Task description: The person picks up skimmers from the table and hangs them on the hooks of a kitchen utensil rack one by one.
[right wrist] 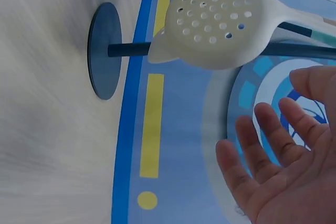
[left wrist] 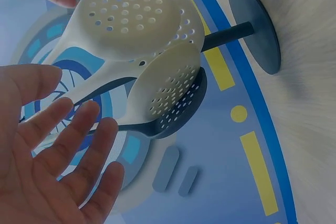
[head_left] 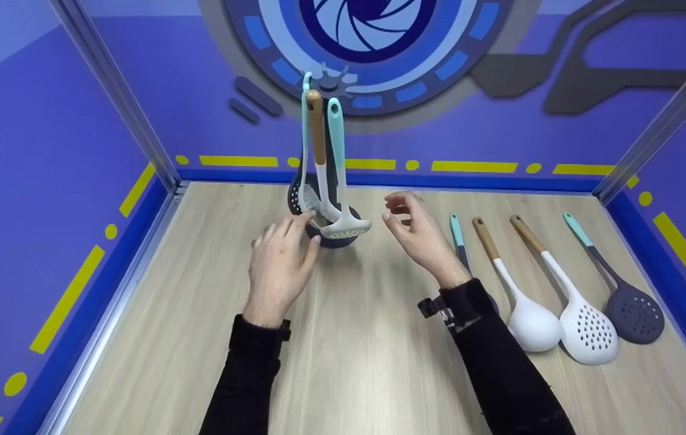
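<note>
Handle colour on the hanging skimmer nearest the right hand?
Mint green handle; head view shows it best.

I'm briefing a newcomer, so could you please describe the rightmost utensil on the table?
On the pale table, find the row of utensils at the right. Furthest right lies a dark skimmer; unlike the white skimmer beside it, its handle is teal, not brown.

Pale hole-dotted skimmer point(head_left: 348, 226), turquoise handle point(head_left: 337, 130), dark stand point(right wrist: 101, 69)

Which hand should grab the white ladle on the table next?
Probably the right hand: it holds nothing and is nearer the white ladle, while the left hand is across by the utensil stand.
</note>
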### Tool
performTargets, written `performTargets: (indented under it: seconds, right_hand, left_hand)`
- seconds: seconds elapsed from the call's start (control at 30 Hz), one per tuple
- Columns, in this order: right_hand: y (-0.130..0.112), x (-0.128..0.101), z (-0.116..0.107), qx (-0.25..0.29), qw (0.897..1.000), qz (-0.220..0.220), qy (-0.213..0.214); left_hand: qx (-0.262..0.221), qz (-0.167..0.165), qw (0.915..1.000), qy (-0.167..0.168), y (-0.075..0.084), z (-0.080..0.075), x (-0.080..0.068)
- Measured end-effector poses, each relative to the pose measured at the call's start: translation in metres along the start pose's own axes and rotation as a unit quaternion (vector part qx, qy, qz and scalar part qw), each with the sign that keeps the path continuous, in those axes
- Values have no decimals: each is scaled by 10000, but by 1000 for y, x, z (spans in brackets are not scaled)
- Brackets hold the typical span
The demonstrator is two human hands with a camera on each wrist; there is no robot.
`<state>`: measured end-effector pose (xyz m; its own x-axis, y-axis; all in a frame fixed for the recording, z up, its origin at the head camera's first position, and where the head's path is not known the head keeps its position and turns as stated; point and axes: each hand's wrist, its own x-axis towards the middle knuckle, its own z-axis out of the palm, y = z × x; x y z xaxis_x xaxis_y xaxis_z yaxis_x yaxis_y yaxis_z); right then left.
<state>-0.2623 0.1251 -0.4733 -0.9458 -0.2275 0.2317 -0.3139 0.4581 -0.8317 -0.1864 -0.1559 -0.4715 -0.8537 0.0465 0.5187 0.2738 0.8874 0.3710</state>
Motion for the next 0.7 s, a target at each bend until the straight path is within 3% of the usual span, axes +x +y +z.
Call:
performTargets:
  seconds: [0.47,0.7]
  right_hand:
    - [38,-19,-16,-107,9945,878,558]
    - [57,-30,-22,-347,9904,1078,792]
  left_hand:
    - [30,374,9993,17,10,-2,-7]
    - [44,630,9980,62,15,-1,-12]
